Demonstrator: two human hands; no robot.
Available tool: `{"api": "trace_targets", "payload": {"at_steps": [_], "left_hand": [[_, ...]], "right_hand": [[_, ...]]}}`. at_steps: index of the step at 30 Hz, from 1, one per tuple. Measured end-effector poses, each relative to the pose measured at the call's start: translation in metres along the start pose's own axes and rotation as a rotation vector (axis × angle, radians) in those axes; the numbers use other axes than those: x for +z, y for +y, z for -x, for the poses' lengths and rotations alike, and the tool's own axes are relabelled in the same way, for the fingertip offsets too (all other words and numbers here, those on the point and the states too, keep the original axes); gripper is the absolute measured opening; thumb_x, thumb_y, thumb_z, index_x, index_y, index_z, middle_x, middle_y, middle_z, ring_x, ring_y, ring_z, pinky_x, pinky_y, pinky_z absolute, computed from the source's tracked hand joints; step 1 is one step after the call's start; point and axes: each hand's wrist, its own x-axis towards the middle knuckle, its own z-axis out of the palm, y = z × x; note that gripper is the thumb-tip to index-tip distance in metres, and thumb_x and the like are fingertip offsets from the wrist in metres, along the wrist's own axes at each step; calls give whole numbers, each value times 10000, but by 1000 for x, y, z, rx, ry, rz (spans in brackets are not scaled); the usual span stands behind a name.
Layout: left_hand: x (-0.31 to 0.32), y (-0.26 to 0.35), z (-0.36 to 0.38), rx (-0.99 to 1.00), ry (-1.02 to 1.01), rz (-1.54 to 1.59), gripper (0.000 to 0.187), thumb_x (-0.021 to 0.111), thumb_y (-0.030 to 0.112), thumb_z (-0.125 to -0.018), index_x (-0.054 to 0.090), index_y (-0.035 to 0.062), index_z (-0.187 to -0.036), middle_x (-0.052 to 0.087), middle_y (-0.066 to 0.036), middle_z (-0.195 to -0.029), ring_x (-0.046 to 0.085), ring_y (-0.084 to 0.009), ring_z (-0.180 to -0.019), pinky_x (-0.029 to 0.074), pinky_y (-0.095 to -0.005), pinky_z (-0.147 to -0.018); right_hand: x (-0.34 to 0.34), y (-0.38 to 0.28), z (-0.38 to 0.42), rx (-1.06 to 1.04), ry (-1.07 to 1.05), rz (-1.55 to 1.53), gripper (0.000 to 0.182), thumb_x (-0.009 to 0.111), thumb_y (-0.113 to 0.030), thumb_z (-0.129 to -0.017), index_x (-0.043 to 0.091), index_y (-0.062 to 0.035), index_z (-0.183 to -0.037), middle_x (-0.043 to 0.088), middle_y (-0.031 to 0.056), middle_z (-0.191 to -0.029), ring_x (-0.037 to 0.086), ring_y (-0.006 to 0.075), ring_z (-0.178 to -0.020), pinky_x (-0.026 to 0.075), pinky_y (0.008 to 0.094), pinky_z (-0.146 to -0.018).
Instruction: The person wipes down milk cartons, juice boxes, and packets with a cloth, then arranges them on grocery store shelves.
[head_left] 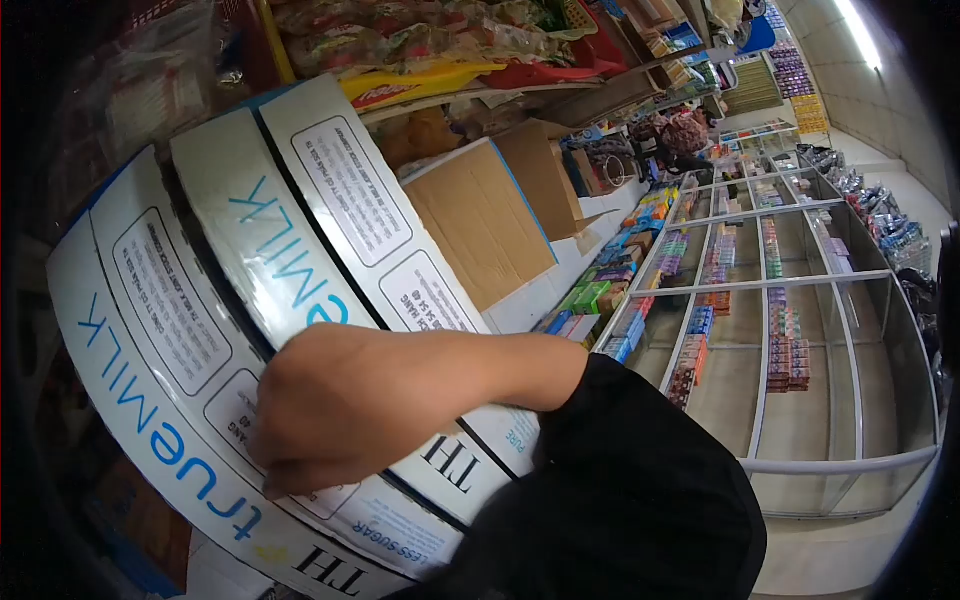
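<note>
White TH true MILK cartons (150, 330) stand packed side by side, filling the left and centre of the view. Dark gaps run between them, and their printed faces are turned toward me. From the lower right, my right hand (345, 400) reaches across in a black sleeve. Its back faces me and its fingers are curled down against the carton faces. The fingertips are mostly hidden, so what they hold, if anything, does not show. My left hand is out of view.
A brown cardboard box (475, 225) lies behind the cartons, with an open box (545, 175) beside it. Bagged goods in trays (430, 45) sit above. To the right runs a long glass-partitioned display (770, 300) with rows of small packs. A person (685, 135) is farther back.
</note>
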Motion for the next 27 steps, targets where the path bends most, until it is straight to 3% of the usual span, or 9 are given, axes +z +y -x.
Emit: {"api": "trace_targets", "payload": {"at_steps": [3,6,27], "left_hand": [[0,0,2,9,-5,-2,621,248,426,-917,183,15,-1378,235,-166,-1403,228,-266,-1294,169,-405,-1062],[0,1,5,9,-1,-7,623,245,429,-917,183,15,-1378,238,-166,-1401,231,-266,-1292,171,-405,-1061],[2,-17,27,-77,-12,18,635,226,451,-917,184,14,-1376,255,-165,-1391,255,-269,-1279,192,-402,-1055]], "right_hand": [[-3,-2,-3,82,-84,-4,414,512,-332,-823,620,6,-610,564,165,-558,577,303,-529,464,342,-541],[0,-1,-1,28,-24,36,406,504,-303,-854,542,-31,-555,469,121,-475,513,287,-460,416,340,-473],[5,-4,0,14,35,61,357,532,-293,-836,593,-19,-616,536,139,-534,562,306,-554,439,368,-552]]}}
